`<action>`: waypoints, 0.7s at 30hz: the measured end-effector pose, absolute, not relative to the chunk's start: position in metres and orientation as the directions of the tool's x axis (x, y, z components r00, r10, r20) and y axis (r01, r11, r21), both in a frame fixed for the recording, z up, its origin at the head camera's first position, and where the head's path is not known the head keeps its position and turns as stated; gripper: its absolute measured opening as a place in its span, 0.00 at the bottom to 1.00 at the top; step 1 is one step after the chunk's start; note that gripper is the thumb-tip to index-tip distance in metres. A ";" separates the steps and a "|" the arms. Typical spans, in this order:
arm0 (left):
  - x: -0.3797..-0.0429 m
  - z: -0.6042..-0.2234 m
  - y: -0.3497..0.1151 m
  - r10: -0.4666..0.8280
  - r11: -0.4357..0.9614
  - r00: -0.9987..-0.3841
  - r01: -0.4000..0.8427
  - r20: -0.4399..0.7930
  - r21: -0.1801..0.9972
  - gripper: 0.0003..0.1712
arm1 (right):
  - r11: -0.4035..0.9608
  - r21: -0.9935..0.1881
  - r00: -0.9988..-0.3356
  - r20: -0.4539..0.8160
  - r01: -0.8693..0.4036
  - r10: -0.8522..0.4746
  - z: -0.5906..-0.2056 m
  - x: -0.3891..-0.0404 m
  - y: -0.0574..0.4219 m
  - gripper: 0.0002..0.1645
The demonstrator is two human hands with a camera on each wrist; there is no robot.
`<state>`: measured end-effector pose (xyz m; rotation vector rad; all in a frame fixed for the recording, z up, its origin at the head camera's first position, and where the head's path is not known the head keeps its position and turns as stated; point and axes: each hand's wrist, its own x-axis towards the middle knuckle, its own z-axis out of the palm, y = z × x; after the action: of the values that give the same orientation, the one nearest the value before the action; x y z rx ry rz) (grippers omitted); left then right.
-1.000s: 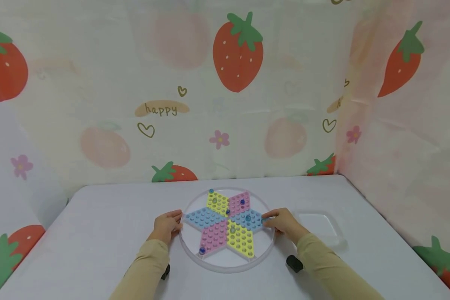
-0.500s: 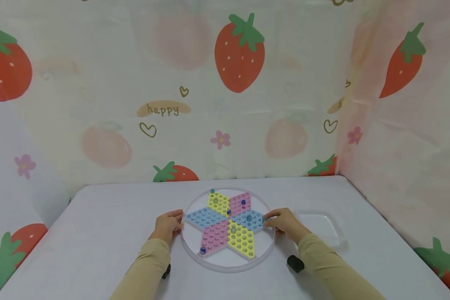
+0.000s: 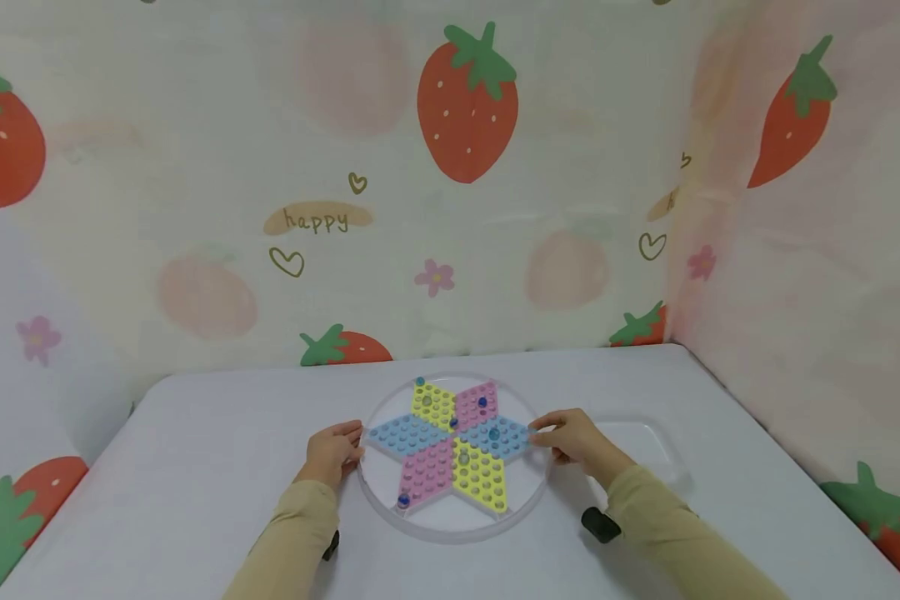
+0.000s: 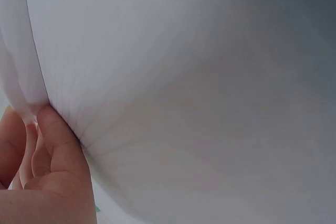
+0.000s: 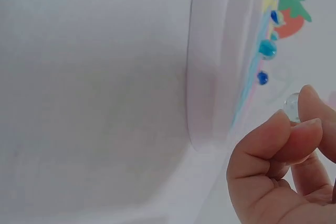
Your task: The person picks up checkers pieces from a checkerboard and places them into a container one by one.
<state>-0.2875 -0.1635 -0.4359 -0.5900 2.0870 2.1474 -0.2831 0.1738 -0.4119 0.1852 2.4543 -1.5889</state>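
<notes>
A round white Chinese checkers board (image 3: pixel 450 534) with a yellow, pink and blue star lies on the table. My left hand (image 3: pixel 332 452) holds the board's left rim, fingers and thumb at its edge; the left wrist view shows the fingertips against the white rim. By the board's right rim, my right hand (image 3: pixel 573 439) pinches a clear glass marble (image 5: pixel 291 107) between thumb and fingers. Several marbles sit on the star, among them a dark blue marble (image 3: pixel 482 402), a light blue marble (image 3: pixel 494 434) and a blue marble (image 3: pixel 403 501) at the lower left point.
A shallow clear tray (image 3: pixel 671 446) stands right of the board, partly behind the right forearm. The white table (image 3: pixel 217 467) meets a strawberry-print cloth (image 3: pixel 480 308) at the back and right. A black object (image 3: pixel 600 525) shows beneath the right wrist.
My right hand has drawn slightly right and up, away from the star's right point, with the marble. The left hand stays at the rim. The head view has shifted a little.
</notes>
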 end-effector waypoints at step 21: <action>-0.287 -0.436 -0.163 -0.206 -0.051 -0.931 -0.298 -0.302 0.953 0.32 | 0.409 -0.905 -0.983 -0.164 0.115 -0.084 -0.381 -0.270 0.200 0.22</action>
<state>-0.2865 -0.1631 -0.4356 -0.5639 2.1181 2.1583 -0.2696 0.1998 -0.3809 0.0276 2.4780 -1.6139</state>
